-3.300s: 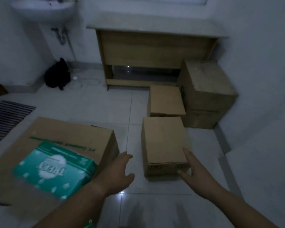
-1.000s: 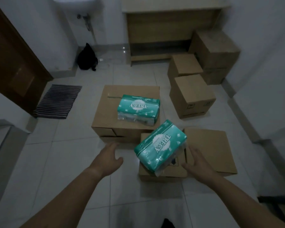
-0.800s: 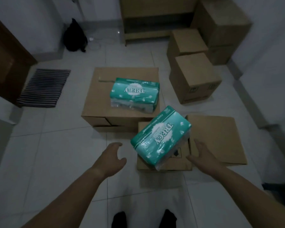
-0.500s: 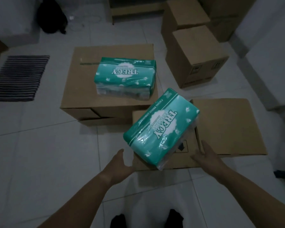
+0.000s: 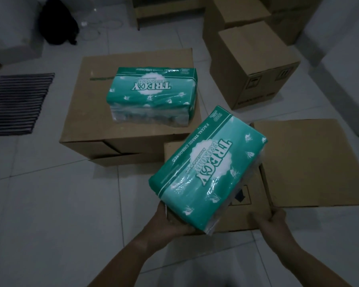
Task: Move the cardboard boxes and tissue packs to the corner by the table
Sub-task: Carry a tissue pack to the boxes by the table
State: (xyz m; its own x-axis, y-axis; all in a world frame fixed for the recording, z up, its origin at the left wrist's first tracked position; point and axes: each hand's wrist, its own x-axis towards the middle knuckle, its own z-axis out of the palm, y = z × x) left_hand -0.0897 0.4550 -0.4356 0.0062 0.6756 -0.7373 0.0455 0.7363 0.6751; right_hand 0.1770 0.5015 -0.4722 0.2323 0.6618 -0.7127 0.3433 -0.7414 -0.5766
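1. The left hand (image 5: pixel 170 218) and right hand (image 5: pixel 272 222) have fingers clamped on the near corners of a small box (image 5: pixel 243 214) on the floor (image 5: pixel 50 204).
2. The tissue pack (image 5: pixel 205 172) lies loose and askew on top; tilting the box in a lift could slide it off.
3. The floor is glossy tile, the room dim, and more boxes (image 5: pixel 255 63) stand beyond.

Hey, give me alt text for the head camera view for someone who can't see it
Two bare hands, left and right, grip the near corners of a small cardboard box on a tiled floor, with a green tissue pack lying askew on top. Behind it a second pack sits on a large box; more boxes stand beyond.
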